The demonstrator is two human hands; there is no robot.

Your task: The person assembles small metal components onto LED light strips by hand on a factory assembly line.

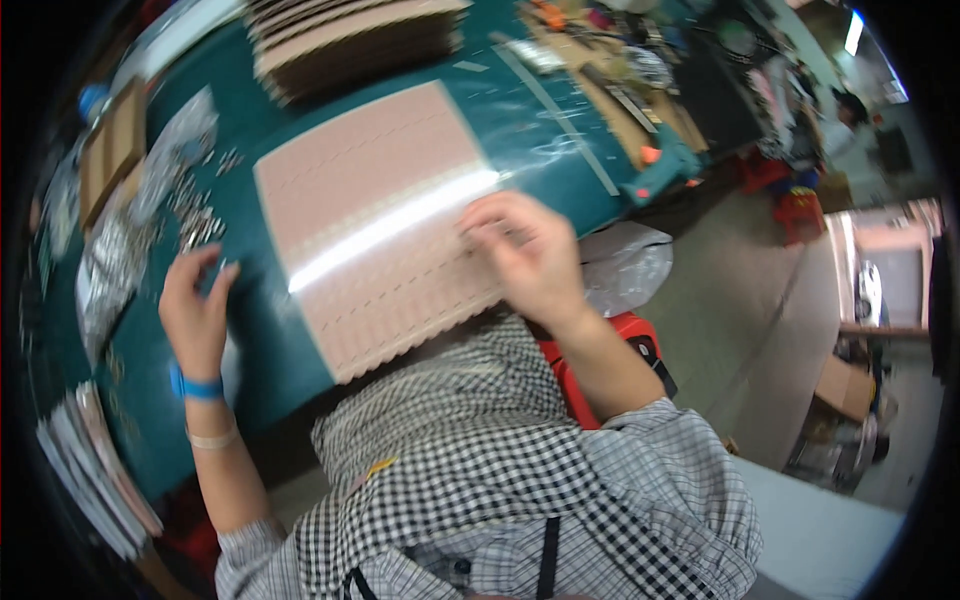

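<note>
Pink sheet [370, 170] lies flat — metal pieces [197, 222] beside plastic bag [110, 275].

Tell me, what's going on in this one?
A person is at a green table with a pink sheet lying in front of them. Their right hand is at the sheet's right side; blur hides whether it holds anything. Their left hand, thumb and fingers apart, is near some small metal pieces. A stack of sheets sits beyond.
</note>
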